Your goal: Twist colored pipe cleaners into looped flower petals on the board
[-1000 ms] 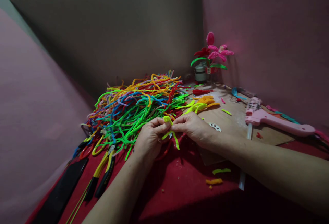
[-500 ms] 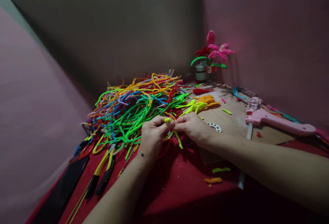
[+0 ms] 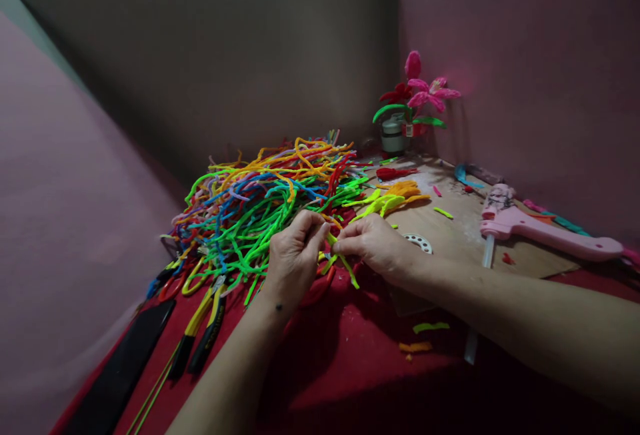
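Over the front of the pile, my right hand (image 3: 375,245) pinches a short yellow-green pipe cleaner (image 3: 331,240) between thumb and fingertips. My left hand (image 3: 296,252) is closed at the upper end of the same piece, thumb against forefinger; its exact grip is partly hidden. Below the fingertips lie more yellow-green pieces (image 3: 350,274); whether they join the held one I cannot tell. Just behind both hands spreads a big heap of coloured pipe cleaners (image 3: 260,222), mostly green in front.
At left lie yellow-black pliers (image 3: 207,325) and a black flat object (image 3: 125,368). A pink glue gun (image 3: 545,232) rests on cardboard (image 3: 455,238) at right, near a white holed disc (image 3: 419,243). Pipe-cleaner flowers (image 3: 430,94) stand at the back. Yellow and orange scraps (image 3: 415,347) lie in front.
My left hand has shifted slightly up and turned, its fingers drawing apart from my right hand. More of the yellow-green pipe cleaner now shows between them. The view has tilted slightly.
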Motion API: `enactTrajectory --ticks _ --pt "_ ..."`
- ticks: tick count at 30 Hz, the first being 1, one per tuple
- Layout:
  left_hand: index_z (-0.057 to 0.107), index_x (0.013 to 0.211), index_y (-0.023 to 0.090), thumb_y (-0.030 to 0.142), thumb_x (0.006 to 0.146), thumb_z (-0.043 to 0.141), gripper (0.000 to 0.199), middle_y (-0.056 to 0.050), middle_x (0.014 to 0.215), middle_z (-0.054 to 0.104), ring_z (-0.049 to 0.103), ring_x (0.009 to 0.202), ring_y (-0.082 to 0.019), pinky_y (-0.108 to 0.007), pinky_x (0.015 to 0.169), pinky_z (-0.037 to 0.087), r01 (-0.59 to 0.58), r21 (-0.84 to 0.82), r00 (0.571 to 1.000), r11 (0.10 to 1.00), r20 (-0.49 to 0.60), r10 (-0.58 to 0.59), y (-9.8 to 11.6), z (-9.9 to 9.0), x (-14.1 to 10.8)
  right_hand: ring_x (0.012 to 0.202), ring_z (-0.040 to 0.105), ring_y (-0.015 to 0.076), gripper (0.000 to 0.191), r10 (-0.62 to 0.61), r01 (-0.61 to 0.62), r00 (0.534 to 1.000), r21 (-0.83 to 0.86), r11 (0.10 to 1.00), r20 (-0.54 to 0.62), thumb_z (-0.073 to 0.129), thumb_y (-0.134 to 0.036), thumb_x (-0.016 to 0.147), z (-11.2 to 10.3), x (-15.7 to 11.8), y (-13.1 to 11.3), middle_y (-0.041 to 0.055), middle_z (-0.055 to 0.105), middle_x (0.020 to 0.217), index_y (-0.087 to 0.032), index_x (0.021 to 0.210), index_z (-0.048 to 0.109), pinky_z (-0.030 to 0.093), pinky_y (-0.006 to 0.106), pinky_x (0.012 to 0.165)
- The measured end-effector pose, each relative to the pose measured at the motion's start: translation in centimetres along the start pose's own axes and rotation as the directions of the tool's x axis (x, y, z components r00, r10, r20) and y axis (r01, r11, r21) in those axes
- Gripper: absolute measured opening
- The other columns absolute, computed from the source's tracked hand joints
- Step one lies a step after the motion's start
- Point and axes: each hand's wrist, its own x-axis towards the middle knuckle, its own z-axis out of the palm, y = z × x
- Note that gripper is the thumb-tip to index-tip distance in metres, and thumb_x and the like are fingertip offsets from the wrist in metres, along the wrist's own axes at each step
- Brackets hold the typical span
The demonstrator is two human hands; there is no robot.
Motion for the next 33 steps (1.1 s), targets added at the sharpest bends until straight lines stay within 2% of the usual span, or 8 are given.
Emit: enactTrajectory --ticks 5,14,17,21,24,27,30,33 --pt "0.06 0.066 0.019 0.021 0.075 0.055 0.01 0.003 0.058 0.055 0.044 0.051 -0.008 -0.017 0.055 0.035 -0.142 0.182 0.989 0.973 -0.003 0.145 0.2 -0.3 0.0 0.039 0.034 0.0069 0.016 0.011 -0.01 1.0 -0.044 0.999 0.026 0.055 -0.017 0.059 0.0 -0.2 0.1 -0.0029 0.045 0.038 -0.015 0.043 0.054 0.024 0.024 0.041" --pt "0.06 0.076 0.019 0.02 0.077 0.052 0.008 0.002 0.065 0.056 0.047 0.056 -0.008 -0.017 0.058 0.036 -0.188 0.178 0.982 0.966 0.054 0.181 0.1 -0.3 -0.2 0.037 0.031 0.0059 0.013 0.067 -0.066 0.998 -0.061 0.996 0.019 0.057 -0.018 0.059 0.2 -0.2 0.3 -0.0045 0.041 0.038 -0.014 0.046 0.055 0.022 0.024 0.04" --pt "0.059 0.085 0.02 0.023 0.076 0.055 0.01 0.002 0.066 0.054 0.046 0.056 -0.008 -0.018 0.056 0.036 -0.115 0.032 0.993 0.993 -0.032 0.116 -0.1 -0.4 0.2 0.036 0.031 0.0054 0.016 0.087 -0.086 0.996 -0.015 0.996 0.035 0.057 -0.019 0.059 0.2 -0.3 0.0 -0.005 0.04 0.038 -0.015 0.045 0.052 0.022 0.024 0.04" --pt "0.058 0.086 0.02 0.03 0.074 0.058 0.015 0.005 0.057 0.046 0.039 0.046 -0.006 -0.017 0.045 0.032 0.064 -0.282 0.989 0.957 -0.109 -0.098 -0.2 -1.3 1.0 0.038 0.034 0.0064 0.015 0.096 -0.098 0.994 0.049 0.994 0.055 0.057 -0.019 0.06 0.3 -0.5 0.2 -0.0028 0.044 0.04 -0.015 0.046 0.053 0.022 0.024 0.041" --pt "0.063 0.084 0.017 0.036 0.071 0.061 0.022 0.004 0.054 0.048 0.037 0.042 -0.005 -0.017 0.041 0.028 0.241 -0.372 0.97 0.896 0.059 -0.236 -0.4 -1.8 1.2 0.039 0.033 0.0063 0.015 0.077 -0.08 0.996 0.084 0.993 0.043 0.057 -0.018 0.06 0.3 -0.4 0.5 -0.0033 0.042 0.04 -0.015 0.046 0.052 0.022 0.025 0.042" --pt "0.068 0.079 0.014 0.033 0.067 0.065 0.023 0.001 0.055 0.053 0.039 0.044 -0.006 -0.018 0.042 0.029 0.363 -0.299 0.917 0.882 0.283 -0.282 -0.2 -1.5 1.0 0.039 0.031 0.0059 0.017 0.066 -0.069 0.997 0.113 0.991 0.033 0.056 -0.017 0.059 0.3 -0.4 0.6 -0.0046 0.04 0.039 -0.016 0.044 0.048 0.022 0.025 0.042" --pt "0.068 0.062 0.013 0.028 0.065 0.067 0.015 0.0 0.056 0.055 0.041 0.047 -0.006 -0.02 0.045 0.03 0.324 -0.23 0.919 0.918 0.307 -0.247 0.1 -0.7 0.7 0.039 0.03 0.0056 0.017 0.046 -0.049 0.999 0.108 0.993 0.025 0.054 -0.015 0.058 0.3 -0.3 0.5 -0.0052 0.039 0.039 -0.016 0.043 0.047 0.022 0.024 0.043" --pt "0.067 0.055 0.015 0.026 0.067 0.064 0.017 0.0 0.056 0.056 0.046 0.052 -0.008 -0.02 0.05 0.033 0.158 -0.122 0.98 0.98 0.141 -0.141 0.2 0.2 0.4 0.038 0.029 0.0052 0.017 0.052 -0.051 0.999 0.08 0.995 -0.006 0.053 -0.014 0.059 0.3 -0.1 0.4 -0.0057 0.038 0.037 -0.015 0.042 0.047 0.021 0.024 0.041"
